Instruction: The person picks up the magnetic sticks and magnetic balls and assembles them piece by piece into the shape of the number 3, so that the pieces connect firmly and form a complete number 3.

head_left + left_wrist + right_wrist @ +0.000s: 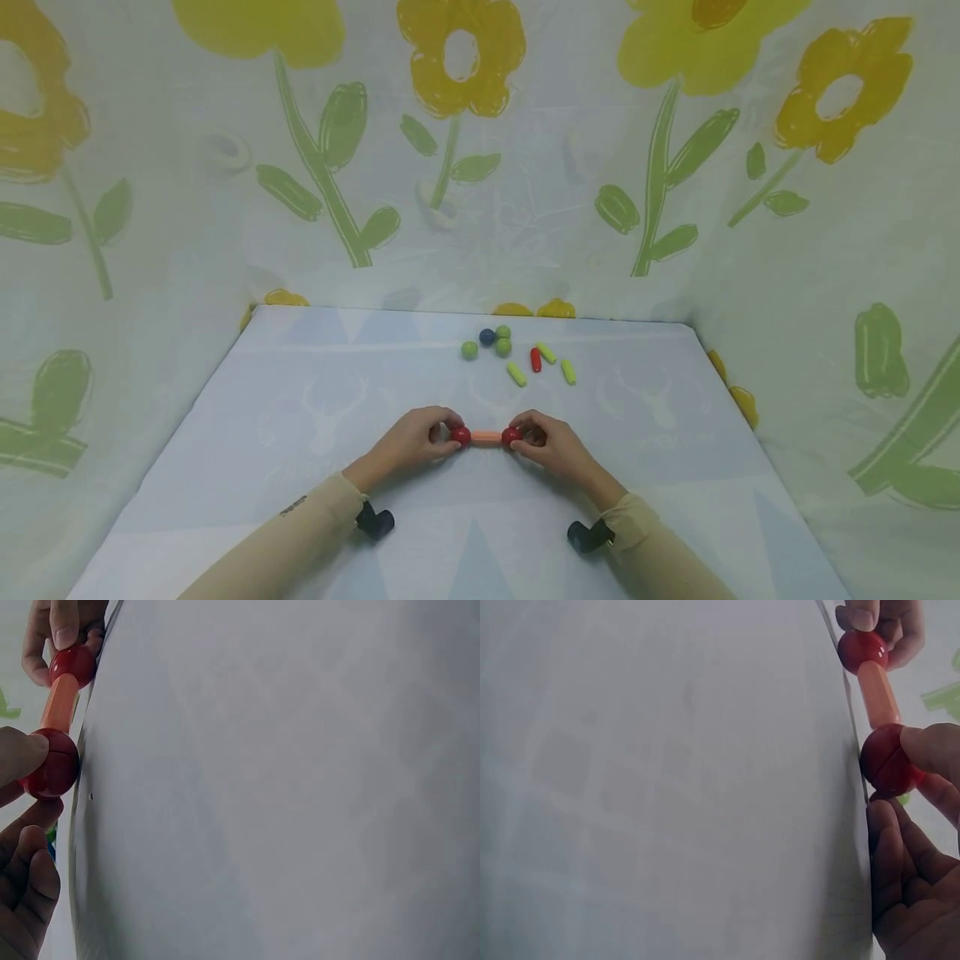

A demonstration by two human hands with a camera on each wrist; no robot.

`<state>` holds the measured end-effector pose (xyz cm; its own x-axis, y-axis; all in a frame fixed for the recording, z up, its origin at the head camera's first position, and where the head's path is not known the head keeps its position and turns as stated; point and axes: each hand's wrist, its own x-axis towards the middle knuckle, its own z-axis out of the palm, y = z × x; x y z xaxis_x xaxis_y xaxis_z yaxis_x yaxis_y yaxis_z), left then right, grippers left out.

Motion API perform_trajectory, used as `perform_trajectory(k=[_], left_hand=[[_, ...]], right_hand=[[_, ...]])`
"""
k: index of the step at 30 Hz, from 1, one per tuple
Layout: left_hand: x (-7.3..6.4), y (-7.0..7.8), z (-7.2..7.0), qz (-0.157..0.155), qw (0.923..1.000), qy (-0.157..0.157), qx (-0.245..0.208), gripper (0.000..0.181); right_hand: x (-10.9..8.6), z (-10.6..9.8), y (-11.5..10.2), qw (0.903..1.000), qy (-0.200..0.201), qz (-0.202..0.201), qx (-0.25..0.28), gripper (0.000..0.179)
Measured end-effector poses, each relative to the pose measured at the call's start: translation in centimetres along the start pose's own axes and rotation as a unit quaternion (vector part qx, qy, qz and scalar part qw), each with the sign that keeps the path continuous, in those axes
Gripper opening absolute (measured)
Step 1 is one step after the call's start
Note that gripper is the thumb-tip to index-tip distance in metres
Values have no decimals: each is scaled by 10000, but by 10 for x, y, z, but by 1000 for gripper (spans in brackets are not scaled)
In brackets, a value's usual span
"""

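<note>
Between the two hands runs an orange rod [486,438] with a red ball on each end, close over the table. My left hand [422,433] pinches the left red ball [461,437] between thumb and fingers. At the other end, my right hand [553,442] pinches the right red ball [512,437]. In the left wrist view the near red ball [54,766] sits under the left thumb, and the orange rod [60,703] leads away to the other ball. The right wrist view has the right thumb against its red ball [891,760].
Beyond the hands lie green balls [469,350], a dark blue ball [487,337], a red rod [536,360] and several yellow-green rods [568,372]. Flower-printed curtains [510,208] surround the pale table [300,467] at the back and sides.
</note>
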<state>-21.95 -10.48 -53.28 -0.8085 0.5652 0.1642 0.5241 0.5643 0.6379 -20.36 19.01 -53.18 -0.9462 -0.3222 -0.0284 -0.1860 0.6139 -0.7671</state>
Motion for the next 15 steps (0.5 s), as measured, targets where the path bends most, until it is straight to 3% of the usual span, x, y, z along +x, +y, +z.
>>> perform_trajectory(k=[15], left_hand=[[0,5,3,-169,9998,41,-104,33]], right_hand=[[0,1,2,10000,63,-70,-25,27]])
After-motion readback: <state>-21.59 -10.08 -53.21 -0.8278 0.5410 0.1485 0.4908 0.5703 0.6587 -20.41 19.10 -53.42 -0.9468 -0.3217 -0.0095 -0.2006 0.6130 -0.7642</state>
